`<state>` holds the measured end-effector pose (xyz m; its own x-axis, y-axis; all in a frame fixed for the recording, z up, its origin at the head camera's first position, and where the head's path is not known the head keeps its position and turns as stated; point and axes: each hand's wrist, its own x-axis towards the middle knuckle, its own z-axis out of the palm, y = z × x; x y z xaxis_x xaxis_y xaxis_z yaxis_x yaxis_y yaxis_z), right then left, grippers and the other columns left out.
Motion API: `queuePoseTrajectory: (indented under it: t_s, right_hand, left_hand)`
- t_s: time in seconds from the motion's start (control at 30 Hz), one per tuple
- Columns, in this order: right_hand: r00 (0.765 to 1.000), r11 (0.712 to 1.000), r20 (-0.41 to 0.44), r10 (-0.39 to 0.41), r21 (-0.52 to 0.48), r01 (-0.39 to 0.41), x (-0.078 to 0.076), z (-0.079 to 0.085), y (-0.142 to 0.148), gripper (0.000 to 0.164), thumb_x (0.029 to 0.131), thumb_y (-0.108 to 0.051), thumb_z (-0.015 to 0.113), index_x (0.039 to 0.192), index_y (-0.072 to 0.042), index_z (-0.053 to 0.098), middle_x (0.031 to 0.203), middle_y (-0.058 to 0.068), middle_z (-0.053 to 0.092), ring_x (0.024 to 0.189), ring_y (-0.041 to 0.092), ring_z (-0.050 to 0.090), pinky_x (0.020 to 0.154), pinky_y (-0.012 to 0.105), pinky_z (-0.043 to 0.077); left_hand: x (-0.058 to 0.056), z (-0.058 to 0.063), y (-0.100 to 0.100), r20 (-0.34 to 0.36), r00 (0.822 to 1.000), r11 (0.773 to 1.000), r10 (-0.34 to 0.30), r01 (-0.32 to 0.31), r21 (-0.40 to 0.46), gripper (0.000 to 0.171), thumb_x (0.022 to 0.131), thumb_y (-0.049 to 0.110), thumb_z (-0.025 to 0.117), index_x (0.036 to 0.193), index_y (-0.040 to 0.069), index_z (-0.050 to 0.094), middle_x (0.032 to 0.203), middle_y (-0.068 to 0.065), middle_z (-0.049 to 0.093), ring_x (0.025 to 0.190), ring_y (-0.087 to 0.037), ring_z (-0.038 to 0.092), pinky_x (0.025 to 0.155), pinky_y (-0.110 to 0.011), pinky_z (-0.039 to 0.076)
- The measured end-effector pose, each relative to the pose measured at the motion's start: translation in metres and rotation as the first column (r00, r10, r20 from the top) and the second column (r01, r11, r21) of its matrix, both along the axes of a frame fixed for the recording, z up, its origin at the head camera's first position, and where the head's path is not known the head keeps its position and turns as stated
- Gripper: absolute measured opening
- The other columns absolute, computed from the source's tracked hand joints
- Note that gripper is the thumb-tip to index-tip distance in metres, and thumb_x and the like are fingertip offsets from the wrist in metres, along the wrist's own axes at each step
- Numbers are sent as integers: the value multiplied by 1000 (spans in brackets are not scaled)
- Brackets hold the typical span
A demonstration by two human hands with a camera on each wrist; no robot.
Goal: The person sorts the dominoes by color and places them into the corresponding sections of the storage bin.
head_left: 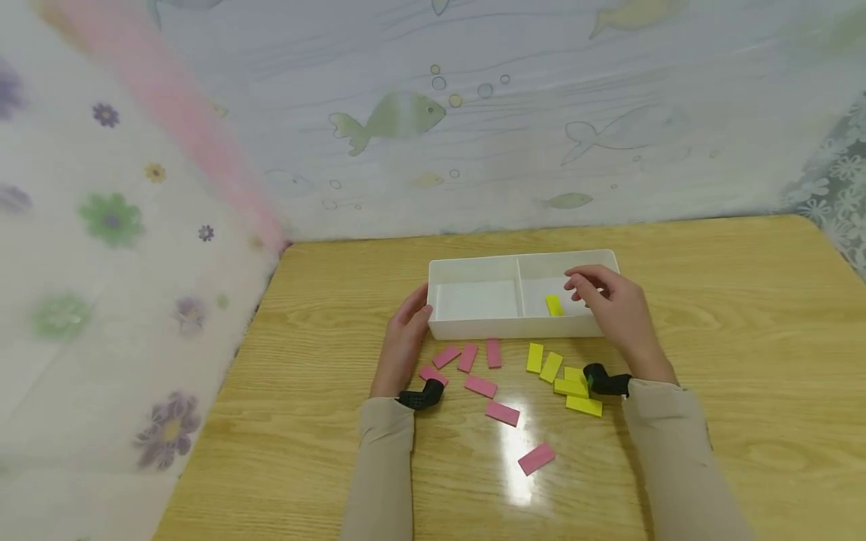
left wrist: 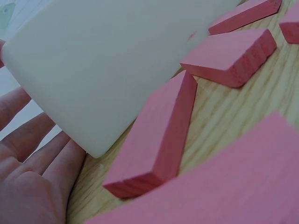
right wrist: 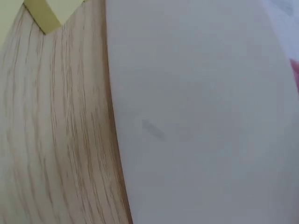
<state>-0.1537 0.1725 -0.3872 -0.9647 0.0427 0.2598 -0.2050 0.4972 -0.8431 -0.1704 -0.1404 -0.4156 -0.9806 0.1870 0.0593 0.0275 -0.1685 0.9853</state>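
Note:
A white two-compartment box [head_left: 473,329] stands on the table. My left hand [head_left: 406,330] is at its left end, with the thumb by the front corner. In the left wrist view the fingers [left wrist: 56,158] lie fairly straight along the end wall. My right hand [head_left: 619,304] hovers over the right compartment, fingers loosely bent, thumb and forefinger apart, with nothing seen between them. One yellow block [head_left: 553,305] leans in that compartment, left of the fingertips. The right wrist view shows mostly the box's front wall [right wrist: 196,112], with most of the hand out of sight.
Several pink blocks [head_left: 480,387] lie scattered before the box's left half, one pink block [head_left: 537,458] nearer the front. Several yellow blocks [head_left: 584,406] lie before the right half, some overlapping, beside the right wrist's black camera [head_left: 605,381]. A patterned wall stands behind the table.

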Motion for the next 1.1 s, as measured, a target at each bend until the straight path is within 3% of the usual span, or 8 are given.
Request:
queuePoseTrajectory:
  t_s: [0.1, 0.33, 0.53, 0.77, 0.93, 1.1]
  right_hand:
    - [1000, 997, -22, 14, -71, -15, 3, 2, 3, 23, 90, -35, 50, 103, -21, 62, 88, 4, 62, 74, 19, 56, 62, 24, 46]
    - [997, 994, -43, 63, -88, -66, 9, 9, -1, 21, 90, -32, 51, 104, -19, 62, 88, 3, 63, 72, 13, 58, 63, 25, 48]
    - [984, 984, 27, 179, -30, -178, 15, 16, -8, 24, 90, -35, 50, 108, -22, 60, 90, -1, 64, 78, 17, 60, 67, 32, 50]
    - [942, 947, 140, 306, 58, -317, 25, 16, -8, 29, 92, -33, 49, 114, -18, 58, 98, 4, 64, 83, 20, 61, 71, 32, 50]
    - [931, 925, 179, 319, 156, -347, 30, 13, -3, 33, 92, -34, 48, 116, -13, 57, 100, 3, 64, 84, 20, 60, 73, 33, 47]
    - [925, 914, 211, 316, 193, -357, 33, 12, 2, 34, 92, -35, 47, 115, -14, 58, 103, 0, 63, 89, 18, 59, 78, 39, 45]
  left_hand:
    - [0, 2, 1, 5, 1000, 1000, 3, -3, -8, 46, 93, 16, 47, 136, 4, 35, 139, -14, 33, 125, -29, 33, 102, -43, 26]
    - [0, 0, 2, -3, 1000, 1000, 17, -17, -18, 45, 93, 15, 46, 136, 4, 36, 138, -15, 34, 125, -30, 33, 101, -45, 26]
    - [-4, -11, 1, -1, 999, 999, 42, -42, -15, 44, 93, 16, 47, 135, 7, 38, 137, -12, 37, 125, -26, 34, 101, -41, 28]
    - [-7, -18, 0, -8, 999, 997, 51, -51, -53, 42, 93, 21, 47, 134, 14, 41, 136, -5, 40, 123, -20, 38, 100, -38, 31]
    - [-7, -15, 0, -4, 997, 992, 78, -78, -97, 41, 92, 27, 50, 132, 21, 45, 132, 2, 44, 120, -12, 40, 98, -35, 32]
    - [-7, -16, 0, -2, 997, 991, 74, -74, -110, 41, 92, 26, 50, 132, 20, 45, 132, 1, 44, 120, -12, 40, 98, -35, 32]
